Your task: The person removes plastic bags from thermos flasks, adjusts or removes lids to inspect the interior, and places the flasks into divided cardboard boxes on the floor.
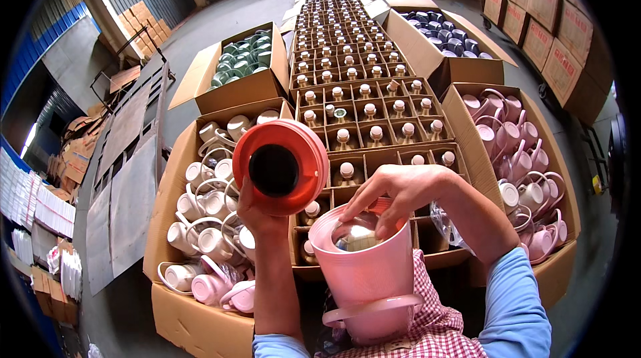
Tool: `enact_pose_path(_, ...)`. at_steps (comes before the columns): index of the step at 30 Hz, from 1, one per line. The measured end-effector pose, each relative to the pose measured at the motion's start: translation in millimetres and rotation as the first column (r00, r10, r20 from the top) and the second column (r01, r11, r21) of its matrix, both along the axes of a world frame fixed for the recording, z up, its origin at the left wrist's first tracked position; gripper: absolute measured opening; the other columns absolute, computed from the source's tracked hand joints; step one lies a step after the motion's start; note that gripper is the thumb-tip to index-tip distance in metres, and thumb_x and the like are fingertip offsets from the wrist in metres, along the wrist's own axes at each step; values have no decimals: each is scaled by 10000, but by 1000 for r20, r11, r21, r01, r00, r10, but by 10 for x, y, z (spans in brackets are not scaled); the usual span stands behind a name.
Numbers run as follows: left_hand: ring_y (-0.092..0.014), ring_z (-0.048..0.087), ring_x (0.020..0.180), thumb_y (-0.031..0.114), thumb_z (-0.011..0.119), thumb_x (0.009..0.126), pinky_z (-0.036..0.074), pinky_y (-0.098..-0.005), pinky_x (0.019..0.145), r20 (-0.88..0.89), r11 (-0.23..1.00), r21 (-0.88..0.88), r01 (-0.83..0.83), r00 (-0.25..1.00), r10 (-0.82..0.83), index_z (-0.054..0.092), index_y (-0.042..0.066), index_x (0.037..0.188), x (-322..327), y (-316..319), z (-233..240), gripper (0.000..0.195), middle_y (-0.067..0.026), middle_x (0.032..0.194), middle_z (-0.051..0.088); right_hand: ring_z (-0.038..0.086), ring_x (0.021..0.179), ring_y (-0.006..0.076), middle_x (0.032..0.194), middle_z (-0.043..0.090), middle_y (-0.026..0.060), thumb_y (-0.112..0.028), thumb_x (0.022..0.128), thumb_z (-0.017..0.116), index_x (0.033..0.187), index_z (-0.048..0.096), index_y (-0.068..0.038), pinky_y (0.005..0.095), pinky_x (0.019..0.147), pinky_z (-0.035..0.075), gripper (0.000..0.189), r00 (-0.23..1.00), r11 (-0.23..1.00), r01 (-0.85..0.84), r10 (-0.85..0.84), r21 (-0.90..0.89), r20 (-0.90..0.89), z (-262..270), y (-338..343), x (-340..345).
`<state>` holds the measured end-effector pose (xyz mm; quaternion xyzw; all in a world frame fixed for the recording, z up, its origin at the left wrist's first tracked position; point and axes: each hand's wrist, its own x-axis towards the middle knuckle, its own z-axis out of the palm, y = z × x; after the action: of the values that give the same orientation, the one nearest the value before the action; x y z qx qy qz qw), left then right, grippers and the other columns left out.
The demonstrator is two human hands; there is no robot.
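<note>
My left hand (261,208) grips a round red plastic piece (311,158) with a dark opening at its middle, raised above the cartons. Below and to its right, a large pink plastic vacuum flask casing (370,273) with a ring-like handle leans at my lap. My right hand (390,193) reaches down into its wide mouth, with fingertips at a shiny silvery rounded surface (355,233) inside; whether they grip it I cannot tell. Ahead, white-stoppered glass liners (346,170) stand in a divided carton (385,158).
Cartons of white and pink cups (215,243) stand at left, pink cups (531,193) at right. Farther ahead are green cups (240,60) and dark cups (445,32). A flat metal cart (130,178) lies left; stacked cartons (566,62) sit on a trolley at right.
</note>
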<state>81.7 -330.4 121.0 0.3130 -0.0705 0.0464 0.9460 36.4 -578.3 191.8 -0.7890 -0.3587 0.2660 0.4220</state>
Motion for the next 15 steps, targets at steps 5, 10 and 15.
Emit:
enact_pose_path(5,-283,599,1035,249,627,832,505,-405,903,141,968,175,-181,977,158,446,-25,1265,-116,-39,-21,544,-172,1167,571,647,871,200,993,685,120,-275,623,832,1112,677,-92,336,751,501,544,997,990,79,-80,-114,0,32,79,-111)
enact_pose_path(10,-245,578,1008,525,734,701,493,-398,867,547,755,355,-552,777,311,442,-49,1210,-416,-62,-36,821,-139,1130,548,644,791,133,859,697,78,-158,670,801,993,704,-14,282,730,517,367,902,861,424,-373,282,-218,-190,-71,-161)
enact_pose_path(15,-263,621,789,525,703,743,499,-359,737,752,619,607,-499,611,-245,614,-60,1023,-494,-153,302,654,-159,845,633,563,1080,269,1187,578,207,-501,918,454,951,607,-11,393,932,442,514,814,287,580,-164,763,-557,-693,52,48)
